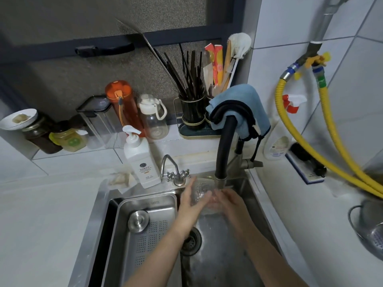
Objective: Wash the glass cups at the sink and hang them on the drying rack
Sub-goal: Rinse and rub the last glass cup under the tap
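Both hands are holding a clear ribbed cup [202,190] just under the black tap [222,146], over the steel sink [246,195]. The left hand [189,200] is wrapping its fingers around the cup's side; the right hand [227,198] is gripping it from the other side, fingers curled. Wet glass will likely be slippery and fragile, so holding the ribbed wall looks safest. Left of the tap are standing a white soap bottle [139,160] and a perforated steel tray [149,230]

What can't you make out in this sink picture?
- Glass cup, head view: blurred between the hands, rim and contents unclear.
- Right hand: fingertips hidden behind the cup.
- Drying rack: not in view.
- Soap bottle label: too small to read.
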